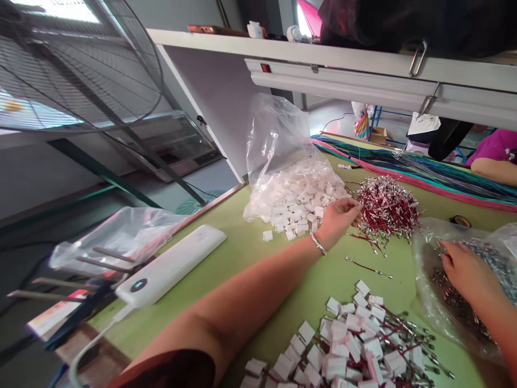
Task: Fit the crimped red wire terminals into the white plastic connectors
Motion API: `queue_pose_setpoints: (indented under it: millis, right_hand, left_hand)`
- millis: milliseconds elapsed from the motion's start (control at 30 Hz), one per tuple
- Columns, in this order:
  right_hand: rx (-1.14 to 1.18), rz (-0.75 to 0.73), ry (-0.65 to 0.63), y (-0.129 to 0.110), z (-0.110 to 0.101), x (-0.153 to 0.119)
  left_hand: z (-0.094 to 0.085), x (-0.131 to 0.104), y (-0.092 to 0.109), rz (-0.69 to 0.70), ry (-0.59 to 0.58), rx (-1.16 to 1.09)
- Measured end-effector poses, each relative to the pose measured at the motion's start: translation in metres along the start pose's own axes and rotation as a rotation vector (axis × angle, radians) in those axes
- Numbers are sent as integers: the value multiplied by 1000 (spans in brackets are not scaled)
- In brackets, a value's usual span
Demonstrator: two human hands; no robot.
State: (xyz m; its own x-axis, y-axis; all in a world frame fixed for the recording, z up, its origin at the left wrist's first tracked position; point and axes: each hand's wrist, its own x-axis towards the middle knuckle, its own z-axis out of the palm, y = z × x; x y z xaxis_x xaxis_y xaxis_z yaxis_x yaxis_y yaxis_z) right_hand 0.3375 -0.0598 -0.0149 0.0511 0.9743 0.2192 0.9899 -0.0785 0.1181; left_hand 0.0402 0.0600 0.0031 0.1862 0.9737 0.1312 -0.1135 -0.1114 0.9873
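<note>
Head view, ordered from near to far. Nearest you, white connector housings (337, 350) with red leads lie heaped on the green counter (242, 248). At your right, your right hand (468, 269) lies over a clear bag (430, 312) of small metal pieces, its fingers curled; whether it pinches one cannot be told. To the left of your left forearm lies a white power bank (173, 264) with a cable (95, 342) at its near end. A single red lead (368, 267) lies apart on the counter, beyond the near heap. Farther out, your left hand (338, 220) bends its fingers toward the thumb at the left edge of a pile of red leads (388, 207); whether a lead sits between the fingertips cannot be told. Beside that hand, more white housings spill from a transparent bag (278, 143). Behind the pile run coloured wires (444, 175); above them extends a shelf (363, 58).
</note>
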Motion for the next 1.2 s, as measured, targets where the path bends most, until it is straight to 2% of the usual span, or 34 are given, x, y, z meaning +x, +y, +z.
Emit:
queue_pose_setpoints:
  millis: [100, 167, 200, 300, 367, 433, 533, 600, 767, 900, 1000, 1067, 1133, 1200]
  right_hand:
    - [65, -5, 70, -2, -10, -1]
    - [117, -22, 79, -5, -15, -2]
    - [134, -33, 80, -6, -17, -2]
    - [139, -63, 76, -11, -20, -3]
    - [123, -63, 74, -13, -21, -4]
    - [107, -17, 72, -15, -24, -5]
    - [99, 85, 66, -20, -29, -7]
    - [109, 90, 75, -25, -31, -8]
    - [118, 9, 76, -31, -30, -10]
    - [204, -2, 81, -30, -27, -9]
    - [441, 15, 143, -37, -29, -10]
    - [691, 41, 108, -50, -31, -12]
    - [937, 92, 5, -67, -34, -15]
    - [1111, 155, -69, -83, -37, -18]
  left_hand:
    - [-3, 0, 2, -58, -15, 32]
    - [-8, 0, 0, -125, -71, 291]
    - [-10, 0, -1, -112, -108, 471]
    - [-15, -1, -1, 121, -170, 964]
    - [-16, -4, 1, 287, -174, 1137]
    - [-14, -6, 3, 409, -235, 1204]
    - [-9, -8, 1, 497, -436, 1242]
    - [-6, -8, -3, 490, -503, 1269]
    - [-5, -8, -13, 459, -507, 1240]
    - [-8, -6, -7, 449, -483, 1138]
    - [-5, -10, 4, 400, -360, 966]
    - [1, -18, 9, 326, -326, 809]
    - [8, -27, 10, 244, -372, 667]
    - [16, -37, 8, 171, -475, 562]
